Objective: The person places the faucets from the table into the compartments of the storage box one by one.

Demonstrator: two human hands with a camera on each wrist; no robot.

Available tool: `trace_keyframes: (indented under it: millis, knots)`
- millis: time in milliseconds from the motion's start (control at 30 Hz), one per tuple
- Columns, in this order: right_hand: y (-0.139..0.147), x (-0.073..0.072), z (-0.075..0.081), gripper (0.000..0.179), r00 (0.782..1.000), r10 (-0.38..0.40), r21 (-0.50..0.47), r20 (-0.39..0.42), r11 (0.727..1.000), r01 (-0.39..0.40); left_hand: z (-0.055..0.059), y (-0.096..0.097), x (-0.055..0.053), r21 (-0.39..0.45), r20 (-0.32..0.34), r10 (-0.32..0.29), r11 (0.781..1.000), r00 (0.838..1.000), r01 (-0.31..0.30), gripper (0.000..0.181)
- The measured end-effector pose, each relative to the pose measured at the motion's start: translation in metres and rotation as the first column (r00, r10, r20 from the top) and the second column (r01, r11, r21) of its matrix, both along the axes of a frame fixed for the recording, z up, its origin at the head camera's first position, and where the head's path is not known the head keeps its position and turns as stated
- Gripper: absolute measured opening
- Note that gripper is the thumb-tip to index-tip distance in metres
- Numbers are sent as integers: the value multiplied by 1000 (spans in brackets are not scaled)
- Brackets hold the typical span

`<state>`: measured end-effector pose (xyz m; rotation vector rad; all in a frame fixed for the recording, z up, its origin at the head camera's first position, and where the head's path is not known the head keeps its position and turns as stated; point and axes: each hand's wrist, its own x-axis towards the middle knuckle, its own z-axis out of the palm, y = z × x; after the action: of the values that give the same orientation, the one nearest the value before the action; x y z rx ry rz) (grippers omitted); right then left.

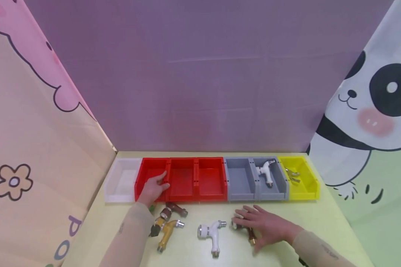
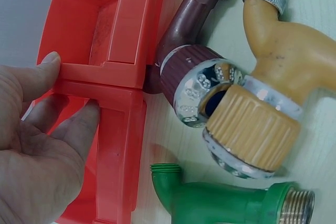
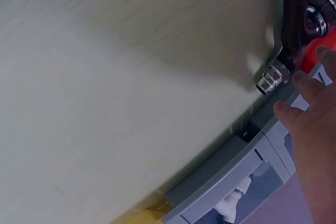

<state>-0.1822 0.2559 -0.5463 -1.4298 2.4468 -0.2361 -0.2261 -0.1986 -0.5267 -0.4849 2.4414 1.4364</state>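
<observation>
My left hand is at the first two red bins, thumb and fingers pinching their adjoining walls, seen close in the left wrist view. Below that hand lie a maroon faucet, a yellow faucet and a green faucet, the green one mostly hidden by the arm in the head view. Over a dark brown faucet my right hand is spread, fingers apart and partly covering it. Whether it touches the faucet I cannot tell. A white faucet lies between the hands.
The bins form a row along the table's back: a white bin at left, red ones, grey bins, then a yellow bin holding small metal faucets. Another white faucet lies in the right grey bin. A purple curtain hangs behind.
</observation>
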Motion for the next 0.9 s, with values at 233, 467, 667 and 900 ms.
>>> trace_keyframes:
  millis: [233,467,667,900]
  knots:
    - [-3,2,0,102,999,46,43,-19,998,-45,-3,0,-1,0,13,5,1000,1000,-5,74]
    - [-3,0,-3,97,1000,30,43,7,999,-31,-2,-1,0,-4,-3,-6,1000,1000,6,73]
    - [-3,-1,-8,93,995,68,4,-77,998,-68,0,-1,1,-17,-20,-22,1000,1000,22,71]
    - [-5,-3,-11,90,996,62,-4,-71,998,-62,0,0,0,-13,-18,-16,1000,1000,16,71]
